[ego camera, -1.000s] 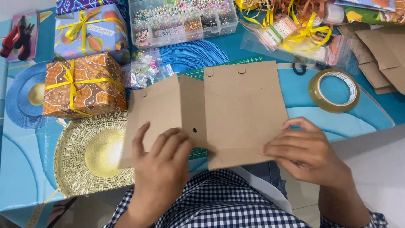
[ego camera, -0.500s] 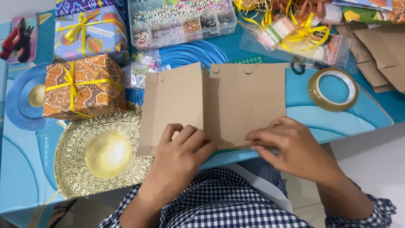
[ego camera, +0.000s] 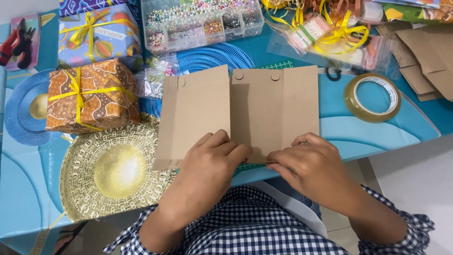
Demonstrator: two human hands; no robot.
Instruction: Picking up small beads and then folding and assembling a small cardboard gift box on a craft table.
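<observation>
A flat brown cardboard sheet (ego camera: 245,111), creased into panels with small punched circles along its top edge, lies at the centre of the blue table (ego camera: 377,134). The left hand (ego camera: 210,163) rests on the sheet's lower middle, fingers together and curled, pressing down near the centre crease. The right hand (ego camera: 309,165), at 3 o'clock from the left, pinches the sheet's bottom edge, fingers close together and bent onto the card. At 9 o'clock from the sheet sits a brown patterned gift box (ego camera: 89,97) tied with yellow ribbon. A gold round mat (ego camera: 113,172) lies at 7 o'clock, partly under the sheet. A roll of clear tape (ego camera: 372,97) lies at 3 o'clock, and a clear bead organiser (ego camera: 203,21) at 12 o'clock.
</observation>
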